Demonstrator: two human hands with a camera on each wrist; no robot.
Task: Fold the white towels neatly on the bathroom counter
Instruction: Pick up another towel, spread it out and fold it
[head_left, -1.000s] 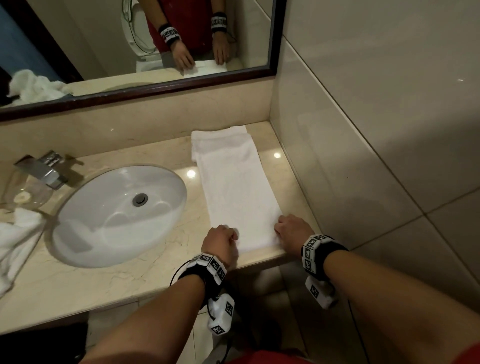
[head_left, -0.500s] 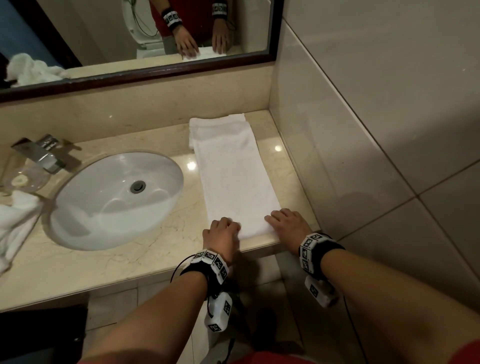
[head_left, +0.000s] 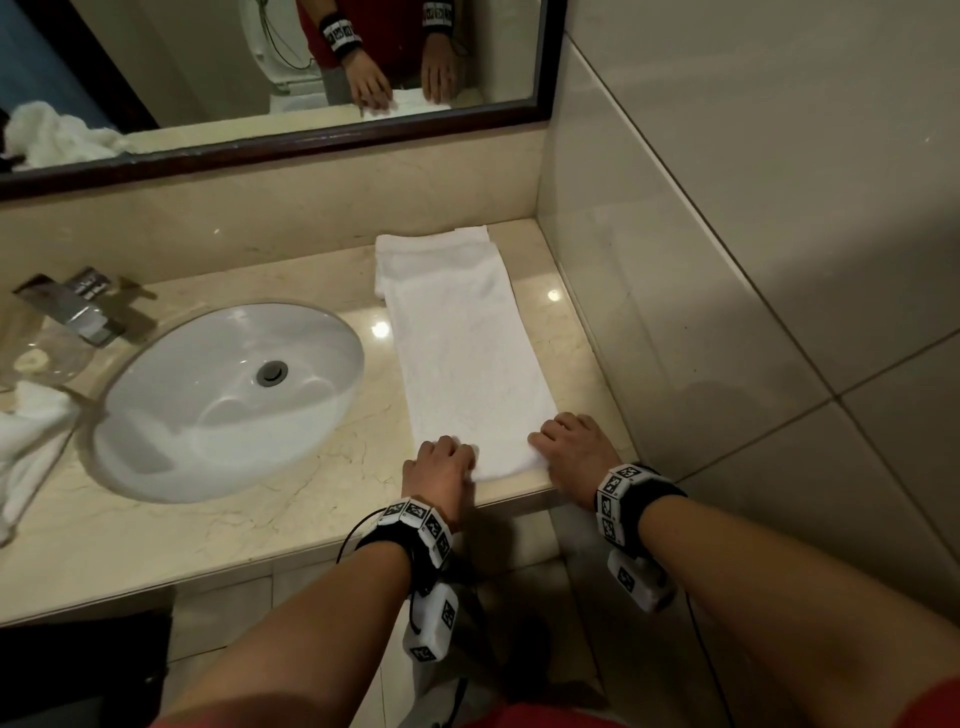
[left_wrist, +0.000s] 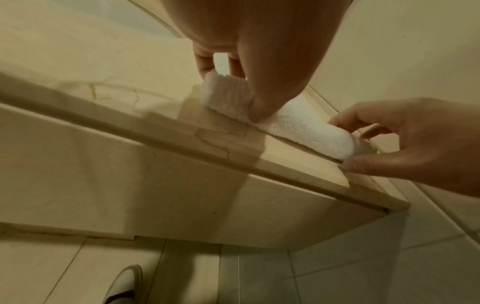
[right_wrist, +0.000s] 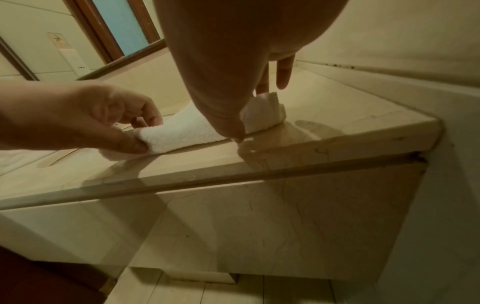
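A white towel (head_left: 467, 353), folded into a long narrow strip, lies on the marble counter (head_left: 291, 519) to the right of the sink, running from the front edge to the back wall. My left hand (head_left: 452, 457) pinches its near left corner, thumb against the rolled front edge (left_wrist: 298, 127) and fingers on top. My right hand (head_left: 550, 441) pinches the near right corner the same way. In the right wrist view the near end of the towel (right_wrist: 187, 127) is bunched up a little between the left hand (right_wrist: 145, 135) and the right hand (right_wrist: 250, 115).
An oval sink (head_left: 228, 395) with a chrome faucet (head_left: 78, 306) fills the counter's middle. A crumpled white towel (head_left: 26, 447) and a glass (head_left: 36, 358) sit at the far left. A tiled wall (head_left: 727, 260) bounds the counter on the right, a mirror (head_left: 260, 67) behind.
Both hands have crept onto the towel's near corners and closed on them. The right hand's fingers moved from beside the corner onto it. The towel itself lies where it was.
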